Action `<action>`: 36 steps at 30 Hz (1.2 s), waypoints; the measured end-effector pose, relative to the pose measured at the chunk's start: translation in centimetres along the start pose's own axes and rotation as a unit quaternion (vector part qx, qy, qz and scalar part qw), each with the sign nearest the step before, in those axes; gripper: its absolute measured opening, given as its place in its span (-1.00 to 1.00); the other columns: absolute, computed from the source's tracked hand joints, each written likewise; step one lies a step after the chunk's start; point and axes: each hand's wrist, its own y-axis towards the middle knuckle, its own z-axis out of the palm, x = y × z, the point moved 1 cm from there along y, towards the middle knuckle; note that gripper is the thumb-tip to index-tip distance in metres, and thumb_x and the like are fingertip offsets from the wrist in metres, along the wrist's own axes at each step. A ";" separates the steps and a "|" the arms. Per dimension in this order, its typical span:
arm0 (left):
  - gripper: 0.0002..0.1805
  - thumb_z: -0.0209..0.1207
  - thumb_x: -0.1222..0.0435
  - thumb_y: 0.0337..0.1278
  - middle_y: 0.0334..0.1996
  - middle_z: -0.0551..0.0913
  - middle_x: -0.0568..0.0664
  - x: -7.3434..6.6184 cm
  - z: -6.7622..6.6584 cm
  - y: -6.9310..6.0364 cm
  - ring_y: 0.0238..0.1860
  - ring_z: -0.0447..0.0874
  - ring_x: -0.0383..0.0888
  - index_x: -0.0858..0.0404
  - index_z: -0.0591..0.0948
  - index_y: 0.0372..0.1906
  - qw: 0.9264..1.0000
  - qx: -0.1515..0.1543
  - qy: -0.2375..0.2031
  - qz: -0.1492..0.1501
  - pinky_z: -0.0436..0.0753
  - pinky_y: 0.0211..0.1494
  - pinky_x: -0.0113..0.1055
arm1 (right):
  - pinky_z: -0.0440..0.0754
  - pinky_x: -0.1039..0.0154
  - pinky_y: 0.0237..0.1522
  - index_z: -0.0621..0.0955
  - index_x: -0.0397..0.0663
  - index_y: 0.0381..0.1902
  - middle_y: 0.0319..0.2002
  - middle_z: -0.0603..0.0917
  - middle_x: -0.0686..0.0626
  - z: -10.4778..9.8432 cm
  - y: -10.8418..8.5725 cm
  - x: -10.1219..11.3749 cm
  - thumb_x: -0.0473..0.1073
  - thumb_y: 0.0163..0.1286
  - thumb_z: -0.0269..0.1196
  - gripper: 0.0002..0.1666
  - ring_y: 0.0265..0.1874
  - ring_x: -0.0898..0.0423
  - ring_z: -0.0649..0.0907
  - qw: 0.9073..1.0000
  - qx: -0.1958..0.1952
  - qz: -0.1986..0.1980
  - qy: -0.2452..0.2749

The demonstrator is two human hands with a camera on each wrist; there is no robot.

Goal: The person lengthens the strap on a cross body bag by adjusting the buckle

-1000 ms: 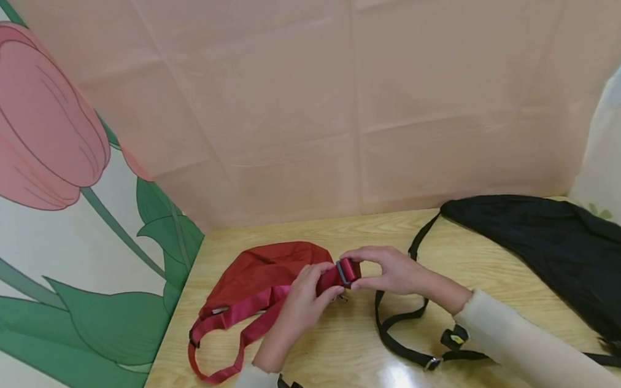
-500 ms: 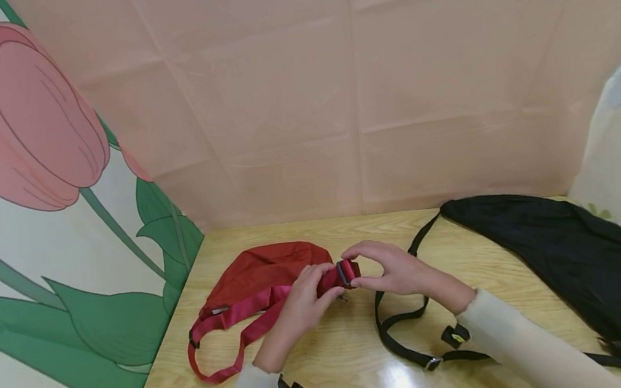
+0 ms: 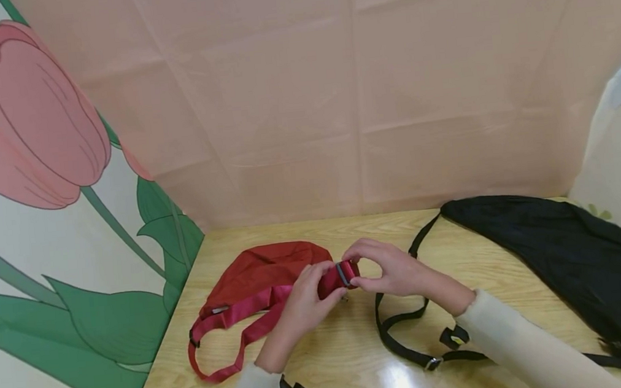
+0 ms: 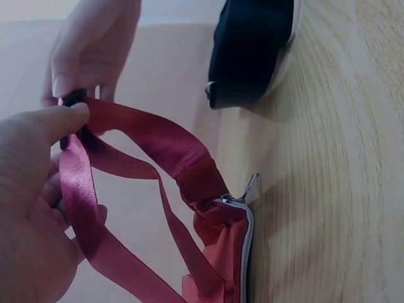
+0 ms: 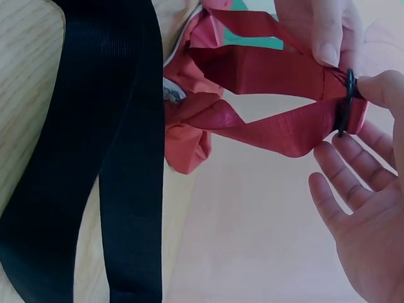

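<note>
A red waist bag (image 3: 272, 262) lies on the table in the head view, its red strap (image 3: 256, 331) looping forward and left. My left hand (image 3: 303, 299) pinches the raised strap beside a dark strap slider (image 3: 343, 274). From the other side, my right hand (image 3: 391, 267) pinches the strap's short folded end between thumb and fingers, right at the slider. The right wrist view shows the slider (image 5: 347, 101) with strap threaded through it; my right thumb is against its edge and the lower fingers are spread below. In the left wrist view, both thumbs meet near the slider (image 4: 72, 101).
A black sling bag (image 3: 571, 263) lies on the right of the wooden table (image 3: 348, 375). Its black strap (image 3: 407, 349) curves under and beside my right forearm. A pink cloth backdrop (image 3: 357, 91) hangs behind, and a tulip-printed panel (image 3: 49, 118) stands at the left.
Very little differs. My right hand's fingers have risen and arched slightly at the slider, while my left hand stays almost in place. Both bags lie still.
</note>
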 end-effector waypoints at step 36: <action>-0.42 0.39 0.12 0.22 0.02 0.63 0.01 0.0 0.6 0.1 0.02 0.54 -0.13 0.21 0.49 0.26 0.999 -0.037 0.016 0.023 0.66 0.02 -0.18 | 0.64 -0.01 0.08 0.58 0.04 0.16 0.03 0.68 0.06 0.7 -0.3 -0.1 -0.19 0.40 0.36 -0.60 0.02 0.10 0.69 0.995 -0.007 0.040 0.095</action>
